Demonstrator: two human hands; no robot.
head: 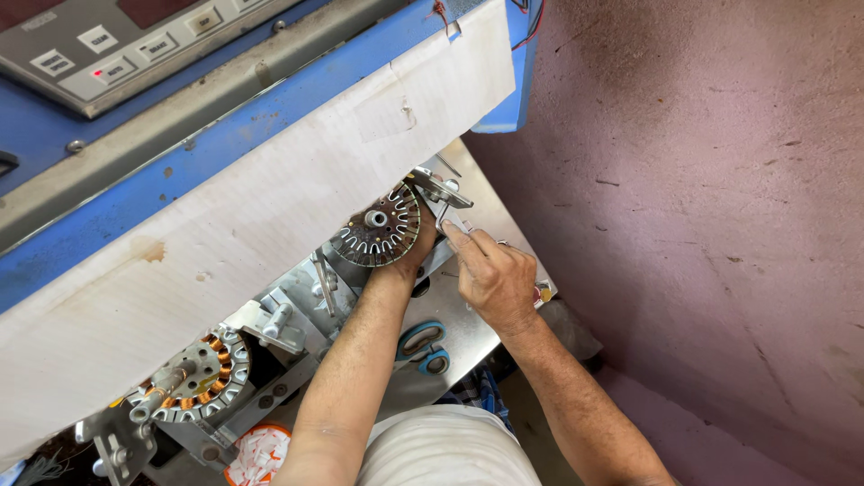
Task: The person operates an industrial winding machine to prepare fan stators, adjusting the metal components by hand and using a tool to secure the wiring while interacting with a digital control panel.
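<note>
- Stator core (378,229), the bare slotted one with no wire on it yet, sits on the winding machine's spindle right under the edge of the big paper sheet (270,216).
- My left hand (416,247) is tucked behind the core's lower right rim, fingers curled on it. Most of the hand is hidden by the core, so can't say how tight.
- My right hand (490,274) is just beside it, fingertips pinched up against the metal clamp arm (439,189) at the core's upper right edge. Whether I've actually got something small between them, can't tell from here.
- Second stator (193,373), already wound with copper, is on the other spindle down to the left, well apart.
- Blue-handled scissors (423,346) lie on the metal shelf between my forearms.
- Grey control panel (108,45) sits up top on the blue frame.
</note>
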